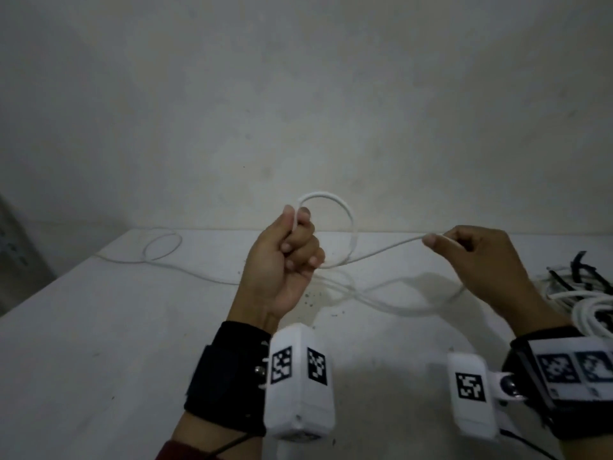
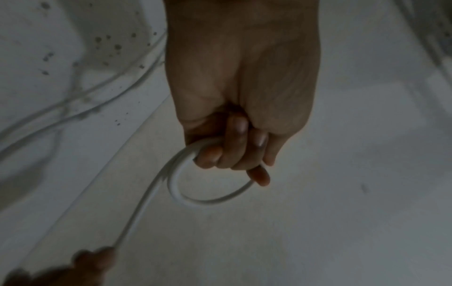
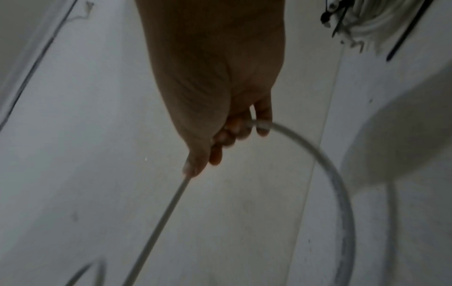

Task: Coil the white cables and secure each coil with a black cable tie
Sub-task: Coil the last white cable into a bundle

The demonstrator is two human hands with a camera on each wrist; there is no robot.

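While my left hand point(image 1: 288, 260) grips one round loop of the white cable point(image 1: 335, 207) in a closed fist above the desk point(image 1: 99, 327), my right hand point(image 1: 477, 257) pinches the taut run – thin, smooth, slack trailing toward the desk's far-left corner.

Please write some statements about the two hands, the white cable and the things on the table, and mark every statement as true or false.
1. The left hand grips a loop of the white cable. True.
2. The right hand is open and holds nothing. False: it pinches the same cable, which runs from the loop to it.
3. The whole cable is lifted off the table. False: a long part still lies there, with a loose loop at the far left.
4. Black cable ties lie at the table's right edge, beside other white cable. True.
5. A tie already closes the loop. False: none is on it.
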